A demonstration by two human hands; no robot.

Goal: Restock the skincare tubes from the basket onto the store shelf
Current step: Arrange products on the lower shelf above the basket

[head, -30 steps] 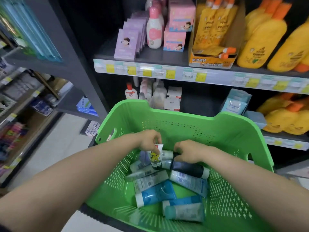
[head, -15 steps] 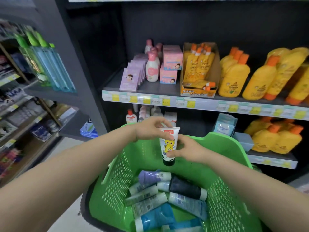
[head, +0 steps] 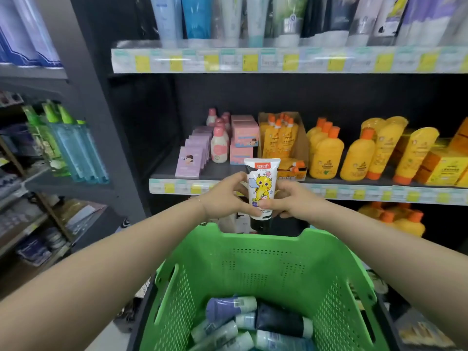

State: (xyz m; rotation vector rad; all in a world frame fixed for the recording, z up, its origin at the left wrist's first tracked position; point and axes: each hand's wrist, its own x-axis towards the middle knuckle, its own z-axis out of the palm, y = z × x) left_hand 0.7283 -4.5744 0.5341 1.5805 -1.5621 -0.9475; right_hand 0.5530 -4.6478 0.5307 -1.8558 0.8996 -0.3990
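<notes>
**Store shelf** (head: 278,59): the upper tier carries a tight row of upright tubes, blurred here. The middle tier (head: 164,173) has bare board at its left end. I cannot tell which tier is the target.
- Risk: forcing one more tube into the packed upper row could topple its neighbours, as no gap shows.

**Green basket** (head: 253,262): it sits near, below the hands. The remaining tubes (head: 253,320) lie in a loose heap at the bottom.
- Risk: a slipped tube would probably drop back inside. It could also glance off the far rim and fall to the floor beyond.

**Middle-tier stock**: yellow bottles (head: 326,153), a carton of orange-capped pouches (head: 281,138) and pink boxes (head: 243,138) stand just beyond the hands.
- Risk: a careless lift or reach could clip these, and the pouches look easiest to tip.

**Left hand** (head: 222,198) and **right hand** (head: 291,201): both curl around the lower half of one white tube (head: 262,183). The left grips from the left and the right from the right, with thumbs almost meeting on the front.
- Risk: the hold is low, so the top half is unsupported if one hand lets go.

**The white tube**: it stands upright between the two hands, dark cap down and crimped end up. It is above the basket's far rim, clear of the basket, and in front of the middle tier's edge.
</notes>
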